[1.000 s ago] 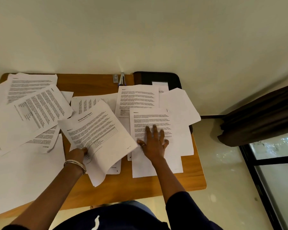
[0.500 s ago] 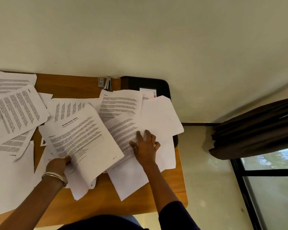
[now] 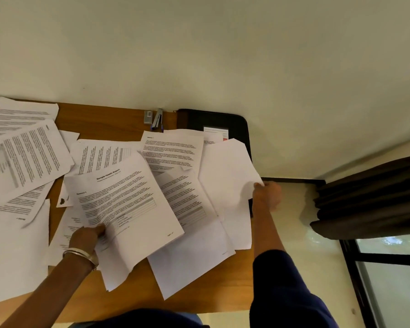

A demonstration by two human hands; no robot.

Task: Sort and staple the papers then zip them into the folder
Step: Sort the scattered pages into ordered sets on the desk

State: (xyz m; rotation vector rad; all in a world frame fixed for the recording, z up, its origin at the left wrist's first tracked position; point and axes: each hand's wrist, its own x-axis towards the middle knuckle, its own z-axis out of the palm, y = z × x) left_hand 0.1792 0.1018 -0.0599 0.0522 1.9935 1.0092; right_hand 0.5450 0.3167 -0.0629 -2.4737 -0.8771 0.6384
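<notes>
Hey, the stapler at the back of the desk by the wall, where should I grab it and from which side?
Probably the stapler is best pinched across its long narrow body, coming from the front, since the wall is right behind it. Its left has a small grey box beside it and the black folder lies to its right, so side room is tight.

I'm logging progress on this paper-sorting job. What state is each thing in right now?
left hand: grips the Sample Health Report sheets.
right hand: pinches the edge of a blank sheet.
other papers: loose, overlapping, spread over the table.
stapler: untouched, at the far edge.
black folder: lying flat, partly under papers; zip state unclear.
</notes>
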